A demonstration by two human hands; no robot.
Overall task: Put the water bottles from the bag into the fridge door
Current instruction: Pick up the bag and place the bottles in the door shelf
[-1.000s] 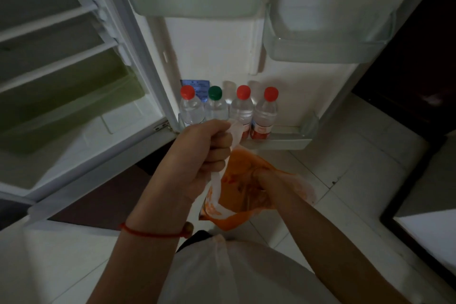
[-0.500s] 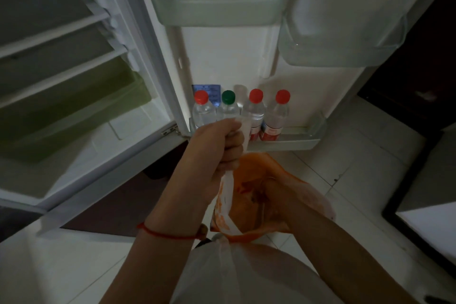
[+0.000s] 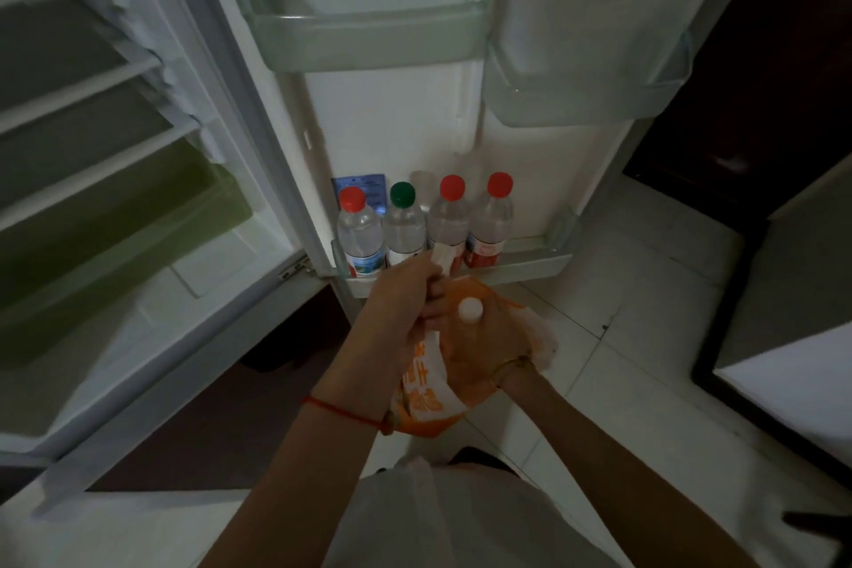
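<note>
My left hand grips the white handles of an orange plastic bag and holds it up in front of the open fridge door. My right hand is closed around a water bottle with a white cap, lifted to the bag's mouth; only the cap shows. The lowest door shelf carries several clear bottles in a row: red cap, green cap, red cap, red cap. The shelf has room at its right end.
Two translucent door bins hang higher up. The fridge interior with shelves and a green drawer is on the left. White tiled floor lies below; a dark cabinet and white surface stand at the right.
My right hand, which was deep inside the bag, has come up holding a white-capped bottle. The view has moved closer to the fridge door.
</note>
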